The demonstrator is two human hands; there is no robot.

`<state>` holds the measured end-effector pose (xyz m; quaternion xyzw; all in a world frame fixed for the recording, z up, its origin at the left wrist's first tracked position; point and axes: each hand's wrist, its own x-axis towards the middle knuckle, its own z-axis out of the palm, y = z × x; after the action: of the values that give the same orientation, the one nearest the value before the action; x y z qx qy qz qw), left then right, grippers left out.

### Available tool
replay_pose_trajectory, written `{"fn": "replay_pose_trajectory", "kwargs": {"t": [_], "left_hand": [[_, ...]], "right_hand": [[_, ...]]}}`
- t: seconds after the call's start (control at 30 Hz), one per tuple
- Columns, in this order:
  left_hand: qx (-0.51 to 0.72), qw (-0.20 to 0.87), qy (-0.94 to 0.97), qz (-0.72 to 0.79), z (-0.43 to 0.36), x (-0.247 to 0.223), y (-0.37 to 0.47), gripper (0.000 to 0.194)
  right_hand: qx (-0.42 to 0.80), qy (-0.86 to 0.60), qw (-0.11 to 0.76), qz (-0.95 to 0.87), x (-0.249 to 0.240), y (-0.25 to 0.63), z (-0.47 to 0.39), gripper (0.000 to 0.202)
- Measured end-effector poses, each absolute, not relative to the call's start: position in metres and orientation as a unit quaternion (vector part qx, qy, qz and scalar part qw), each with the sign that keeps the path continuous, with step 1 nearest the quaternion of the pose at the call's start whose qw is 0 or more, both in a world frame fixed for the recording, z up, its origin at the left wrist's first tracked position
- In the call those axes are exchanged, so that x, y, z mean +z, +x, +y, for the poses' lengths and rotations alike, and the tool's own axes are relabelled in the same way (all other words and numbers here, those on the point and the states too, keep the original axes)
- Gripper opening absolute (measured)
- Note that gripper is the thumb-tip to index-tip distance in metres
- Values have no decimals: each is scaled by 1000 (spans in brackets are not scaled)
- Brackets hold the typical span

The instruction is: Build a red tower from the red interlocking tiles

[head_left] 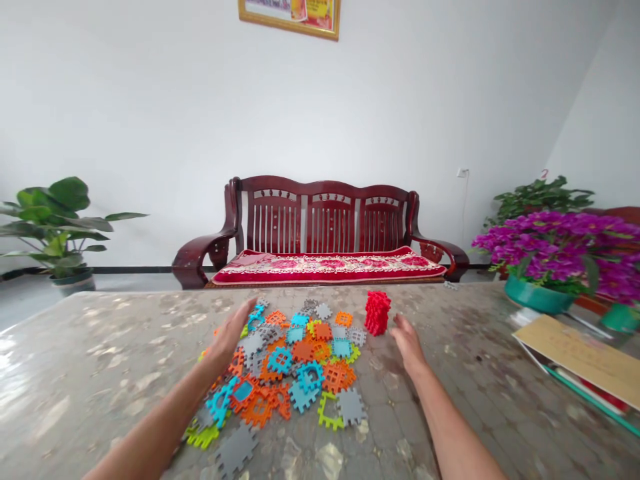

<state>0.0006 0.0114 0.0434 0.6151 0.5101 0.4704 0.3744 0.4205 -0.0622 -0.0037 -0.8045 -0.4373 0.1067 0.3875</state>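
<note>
A spread pile of interlocking plastic building tiles [303, 351] in orange, blue, grey and lime green lies on the table. Some tiles are solid squares, others have window-like cutouts or rounded shapes. At the pile's left edge is my left hand [234, 332], fingers stretched out, hiding a few tiles behind it. Just right of the pile, a stack of red tiles [377, 313] stands upright. My right hand [407, 339] is beside that stack with a small gap between them, its fingers partly extended and nothing visible in them.
The patterned tabletop [125, 360] carries purple flowers in a teal pot [537, 295] and a tan folder [580, 357] with papers at the right. A small grey piece [451, 285] lies by the far edge. Behind stands a wooden bench [330, 227]; a potted plant [65, 227] is left.
</note>
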Motion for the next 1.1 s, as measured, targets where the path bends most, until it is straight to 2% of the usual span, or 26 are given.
{"fn": "replay_pose_trajectory", "kwargs": {"t": [0.1, 0.2, 0.43, 0.6, 1.1], "left_hand": [[476, 498, 569, 449, 1, 35, 81, 71], [499, 573, 522, 388, -1, 27, 155, 74], [529, 619, 454, 361, 15, 14, 255, 79], [526, 630, 446, 356, 22, 6, 288, 78], [543, 669, 385, 331, 10, -3, 338, 72]], "right_hand": [[160, -761, 464, -424, -2, 440, -55, 61], [206, -710, 515, -434, 0, 451, -43, 69], [376, -501, 653, -427, -3, 444, -12, 83], [423, -432, 667, -436, -1, 438, -7, 86], [519, -336, 677, -399, -4, 420, -11, 76]]}}
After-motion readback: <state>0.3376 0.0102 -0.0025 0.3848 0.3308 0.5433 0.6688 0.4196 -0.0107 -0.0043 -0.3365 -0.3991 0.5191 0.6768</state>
